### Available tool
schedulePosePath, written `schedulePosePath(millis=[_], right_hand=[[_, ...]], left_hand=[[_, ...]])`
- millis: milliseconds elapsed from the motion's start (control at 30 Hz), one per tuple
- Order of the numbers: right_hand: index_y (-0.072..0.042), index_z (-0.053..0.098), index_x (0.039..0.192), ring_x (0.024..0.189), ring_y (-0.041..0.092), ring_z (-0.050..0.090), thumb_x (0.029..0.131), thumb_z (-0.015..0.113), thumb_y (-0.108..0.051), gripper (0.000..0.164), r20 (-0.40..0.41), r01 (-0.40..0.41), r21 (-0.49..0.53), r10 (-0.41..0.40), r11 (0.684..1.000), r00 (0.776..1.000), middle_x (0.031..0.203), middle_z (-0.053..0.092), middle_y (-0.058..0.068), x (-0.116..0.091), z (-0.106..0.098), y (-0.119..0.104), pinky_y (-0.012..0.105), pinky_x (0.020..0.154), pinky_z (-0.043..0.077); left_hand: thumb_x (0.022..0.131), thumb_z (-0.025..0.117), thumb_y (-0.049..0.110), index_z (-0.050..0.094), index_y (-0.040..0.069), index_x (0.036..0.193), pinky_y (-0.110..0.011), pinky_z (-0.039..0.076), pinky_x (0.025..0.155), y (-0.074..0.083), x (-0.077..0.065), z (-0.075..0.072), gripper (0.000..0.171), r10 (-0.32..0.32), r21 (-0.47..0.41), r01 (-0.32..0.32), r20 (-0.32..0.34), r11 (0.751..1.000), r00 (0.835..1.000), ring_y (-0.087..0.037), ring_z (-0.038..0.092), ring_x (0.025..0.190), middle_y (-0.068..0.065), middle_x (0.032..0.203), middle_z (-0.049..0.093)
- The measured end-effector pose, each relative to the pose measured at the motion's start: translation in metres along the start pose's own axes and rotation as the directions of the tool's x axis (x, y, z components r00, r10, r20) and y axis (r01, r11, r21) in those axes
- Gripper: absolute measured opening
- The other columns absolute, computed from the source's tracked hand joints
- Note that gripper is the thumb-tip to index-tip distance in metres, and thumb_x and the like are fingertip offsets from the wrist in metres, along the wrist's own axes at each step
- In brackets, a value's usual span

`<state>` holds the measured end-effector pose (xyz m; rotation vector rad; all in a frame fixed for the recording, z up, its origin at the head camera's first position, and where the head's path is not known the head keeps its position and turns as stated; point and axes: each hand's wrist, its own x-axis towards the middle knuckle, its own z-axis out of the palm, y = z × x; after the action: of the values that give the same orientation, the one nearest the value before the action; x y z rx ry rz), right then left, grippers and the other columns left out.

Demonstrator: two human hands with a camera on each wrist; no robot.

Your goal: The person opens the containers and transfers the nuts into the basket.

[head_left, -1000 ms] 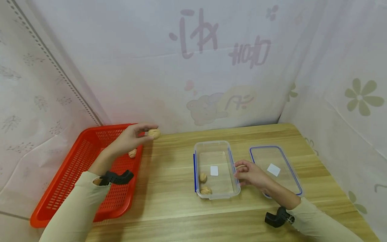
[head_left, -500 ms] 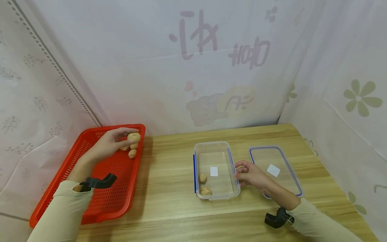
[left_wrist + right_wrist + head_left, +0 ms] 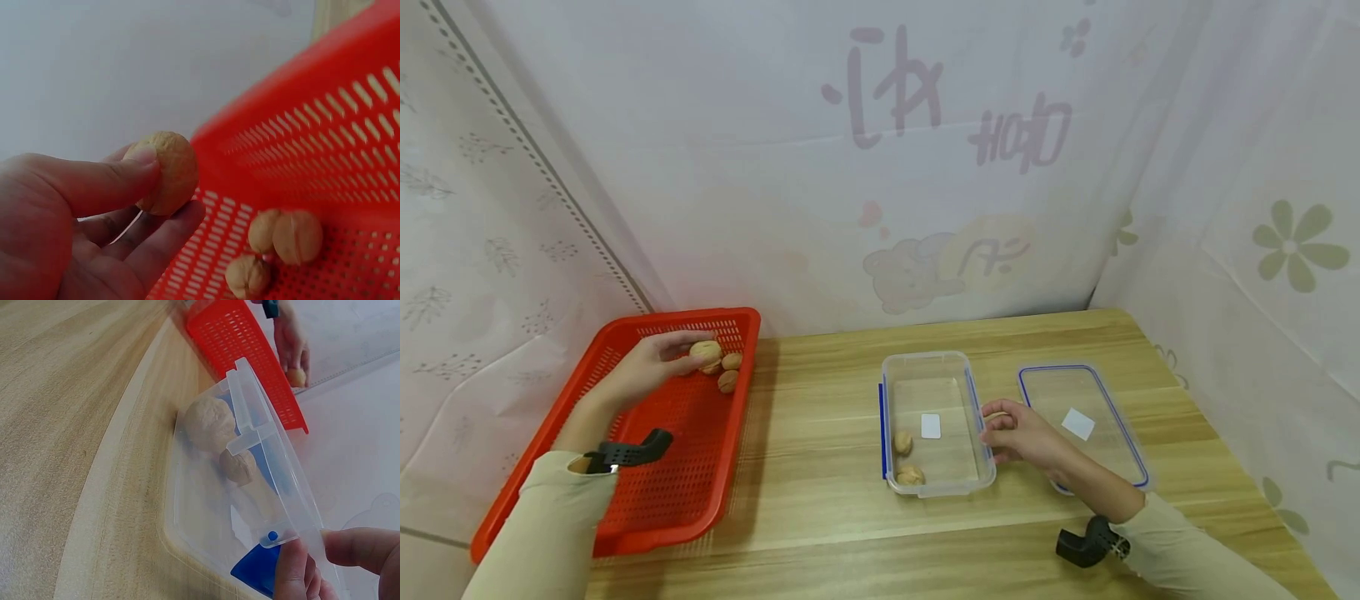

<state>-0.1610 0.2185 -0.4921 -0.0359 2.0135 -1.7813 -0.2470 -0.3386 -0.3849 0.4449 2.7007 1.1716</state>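
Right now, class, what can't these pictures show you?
Head view: part of the basket, behind the left sleeve.
Head view: part of the lid, behind the right hand.
Left wrist view: part of the held walnut, behind the left thumb.
Right wrist view: part of the box, cut off by the bottom edge.

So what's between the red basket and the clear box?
In the head view, just bare wooden tabletop lies between the red basket and the clear box.
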Motion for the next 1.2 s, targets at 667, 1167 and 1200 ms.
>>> schedulePosePath(millis=[667, 1167, 1200], right_hand=[[0.009, 0.042, 0.133, 0.086, 0.016, 0.063, 0.097, 0.066, -0.003, 0.045, 0.012, -0.004, 0.017, 0.004, 1.0, 1.0, 0.096, 0.062, 0.005, 0.0, 0.0, -0.001, 0.031, 0.071, 0.06], [0.009, 0.041, 0.134, 0.086, 0.017, 0.063, 0.097, 0.065, -0.003, 0.046, 0.014, -0.006, 0.024, 0.006, 1.0, 1.0, 0.097, 0.062, 0.006, 0.0, 0.0, -0.002, 0.031, 0.072, 0.06], [0.009, 0.041, 0.134, 0.086, 0.017, 0.063, 0.097, 0.066, -0.003, 0.046, 0.013, -0.006, 0.025, 0.006, 1.0, 1.0, 0.097, 0.062, 0.006, 0.0, 0.0, -0.003, 0.031, 0.071, 0.06]], left_hand=[[0.103, 0.063, 0.024, 0.045, -0.01, 0.147, -0.068, 0.037, 0.107, -0.059, 0.006, 0.004, 0.058, -0.159, -0.021, 0.161, 0.091, 0.987, 0.983, -0.051, 0.043, 0.134, -0.035, 0.147, 0.046], [0.1, 0.067, 0.013, 0.048, -0.014, 0.14, -0.069, 0.033, 0.108, -0.085, 0.017, 0.016, 0.052, -0.194, 0.014, 0.194, 0.108, 0.981, 0.975, -0.057, 0.034, 0.137, -0.041, 0.147, 0.039], [0.099, 0.067, 0.012, 0.048, -0.013, 0.141, -0.068, 0.034, 0.108, -0.085, 0.017, 0.016, 0.052, -0.193, 0.014, 0.192, 0.108, 0.981, 0.975, -0.057, 0.035, 0.137, -0.041, 0.147, 0.039]])
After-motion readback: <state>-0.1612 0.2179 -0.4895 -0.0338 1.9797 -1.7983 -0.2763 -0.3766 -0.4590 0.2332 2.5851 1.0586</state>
